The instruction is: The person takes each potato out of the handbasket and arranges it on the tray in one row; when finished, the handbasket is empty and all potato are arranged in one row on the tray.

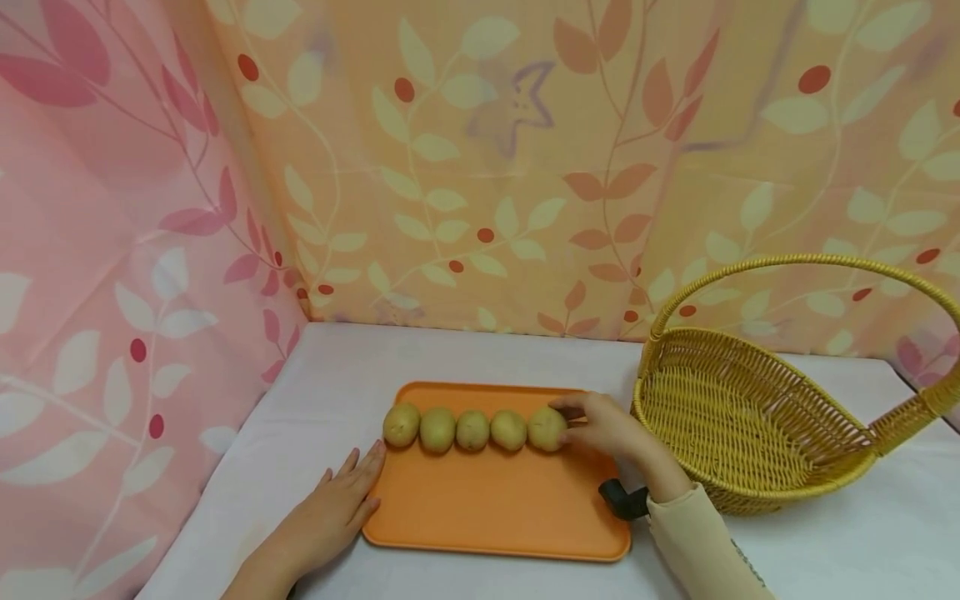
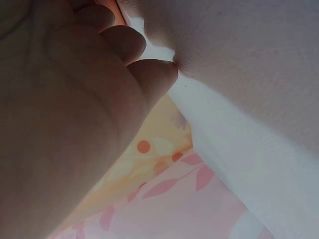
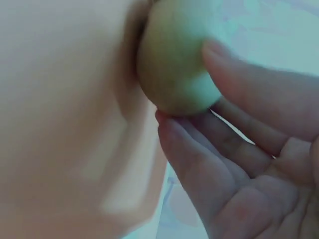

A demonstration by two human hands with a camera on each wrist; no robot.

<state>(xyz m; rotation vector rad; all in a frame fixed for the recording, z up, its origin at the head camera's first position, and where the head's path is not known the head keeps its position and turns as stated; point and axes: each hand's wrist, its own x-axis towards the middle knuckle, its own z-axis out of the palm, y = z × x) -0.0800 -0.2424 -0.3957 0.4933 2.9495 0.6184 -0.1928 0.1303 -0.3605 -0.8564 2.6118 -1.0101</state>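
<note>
Several potatoes (image 1: 472,431) line up side by side across the upper half of an orange tray (image 1: 495,512). With thumb and fingers my right hand (image 1: 603,427) grips the rightmost potato (image 1: 545,429). The right wrist view shows that same potato (image 3: 177,59) between the thumb (image 3: 259,94) and the fingers, close over the tray. My left hand (image 1: 330,510) lies flat with fingers extended at the tray's left edge, its fingertips just below the leftmost potato (image 1: 401,425). In the left wrist view the left fingers (image 2: 154,77) rest on the white cloth.
A yellow woven basket (image 1: 720,425) with a tall arched handle stands right of the tray, close to my right forearm. White cloth (image 1: 322,392) covers the table. Leaf-patterned fabric (image 1: 465,167) hangs behind and on the left side. A black strap piece (image 1: 624,500) hangs at my right wrist.
</note>
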